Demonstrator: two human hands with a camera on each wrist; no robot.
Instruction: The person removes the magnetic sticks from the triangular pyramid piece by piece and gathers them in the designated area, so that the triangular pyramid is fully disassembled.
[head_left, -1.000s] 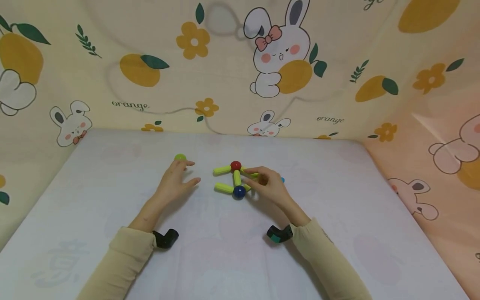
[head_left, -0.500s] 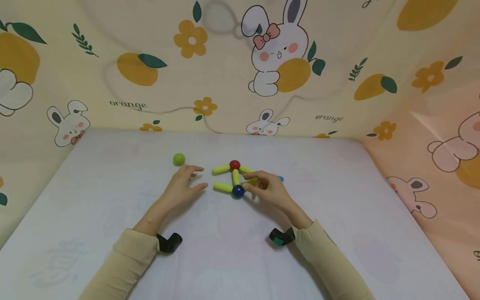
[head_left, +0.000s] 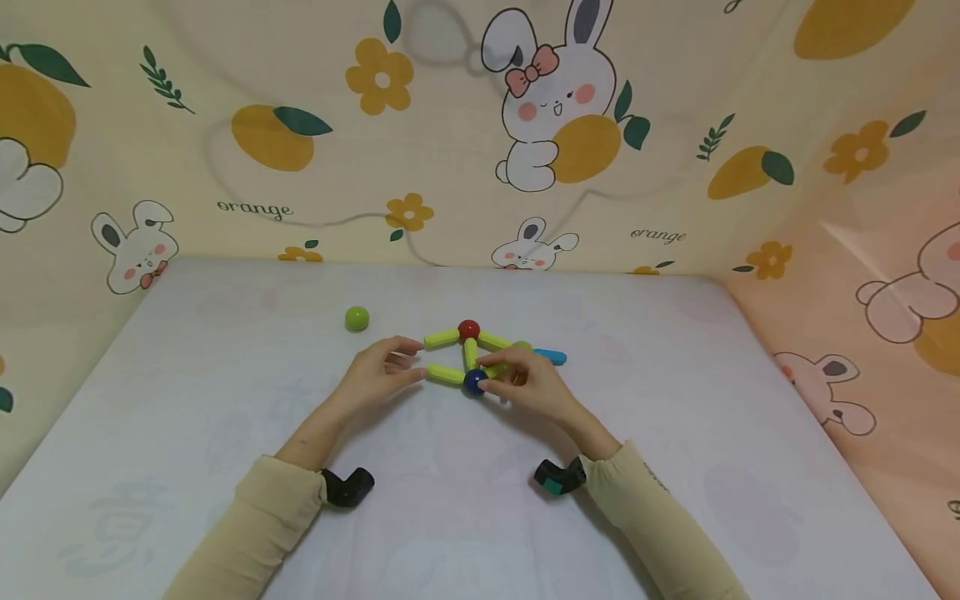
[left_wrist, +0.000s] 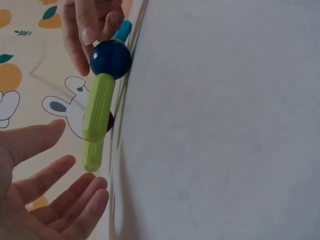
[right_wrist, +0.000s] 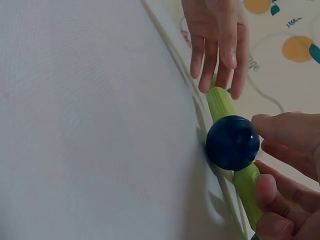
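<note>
On the white table lies a flat figure of yellow-green rods joined by a red ball and a blue ball. My right hand pinches the green rod to the right of the blue ball, its thumb against the ball. My left hand is open, its straight fingers by the free end of the left green rod. In the left wrist view that rod runs from the blue ball towards my spread fingers.
A loose green ball sits at the back left of the figure. A blue rod lies just right of my right hand. Printed cloth walls close the table at the back and on both sides.
My left hand has moved right, away from the green ball, to the end of the left rod. My right hand has shifted slightly left, nearer the blue ball.
</note>
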